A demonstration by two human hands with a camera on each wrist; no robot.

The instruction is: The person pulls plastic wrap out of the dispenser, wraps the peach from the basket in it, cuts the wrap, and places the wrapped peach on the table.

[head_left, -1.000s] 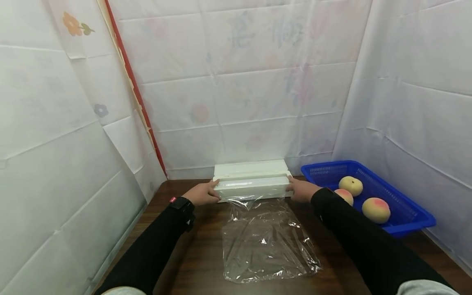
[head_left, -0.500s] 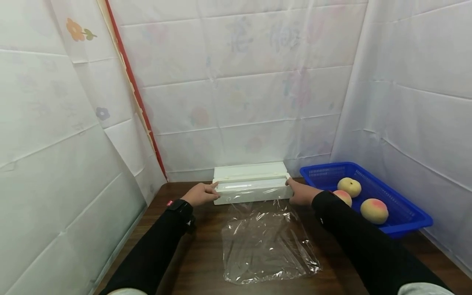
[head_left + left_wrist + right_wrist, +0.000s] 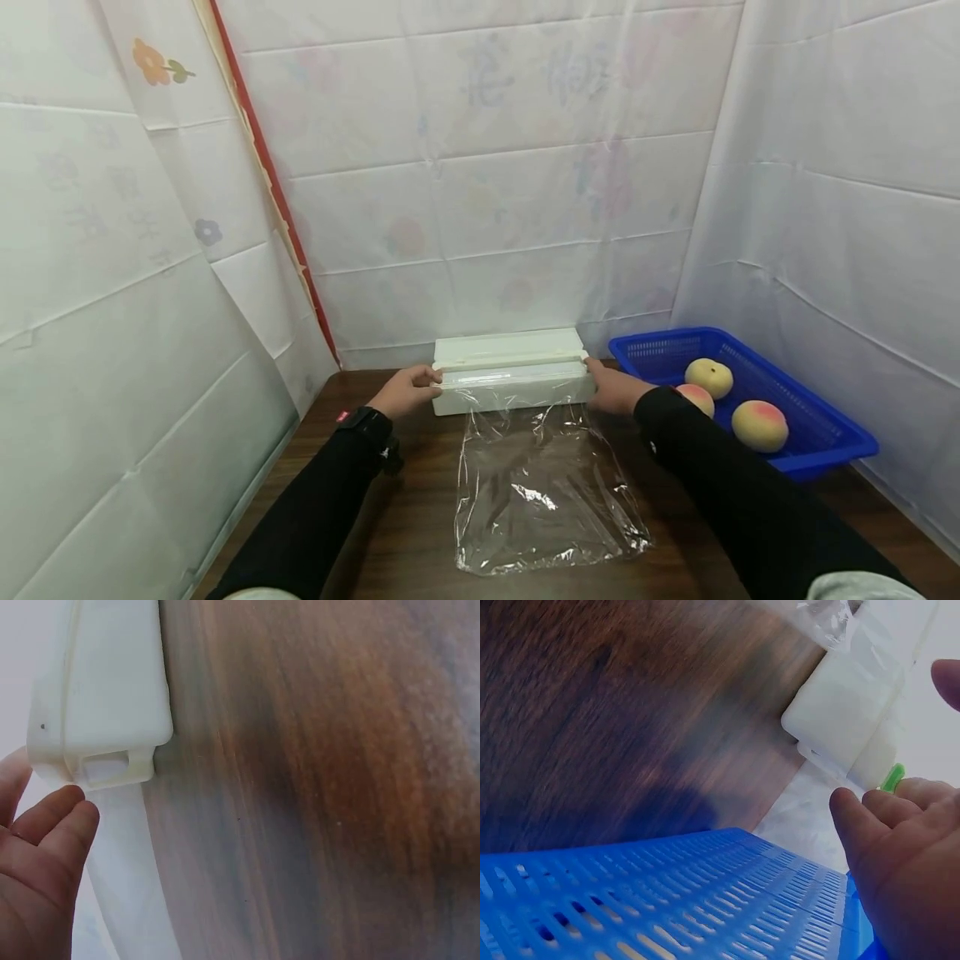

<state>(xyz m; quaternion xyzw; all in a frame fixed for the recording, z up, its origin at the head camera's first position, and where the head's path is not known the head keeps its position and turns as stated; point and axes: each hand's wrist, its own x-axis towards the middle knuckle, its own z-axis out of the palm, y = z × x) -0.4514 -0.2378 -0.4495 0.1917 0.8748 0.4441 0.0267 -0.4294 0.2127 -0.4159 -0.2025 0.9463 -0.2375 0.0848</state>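
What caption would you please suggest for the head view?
Left hand and right hand flank a box, film spread in front.

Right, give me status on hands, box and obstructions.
Left hand at left end of white box, right hand at right end. Lid open, clear film spread in front. Blue basket alongside, may crowd right forearm.

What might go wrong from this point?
The loose clear film lies wrinkled on the table, so it could fold or cling to itself. The white box has the left hand and right hand at its ends; uneven pressure might skew it. In the head view, the right sleeve overlaps the blue basket, so a sideways move could perhaps nudge it and roll the peaches.
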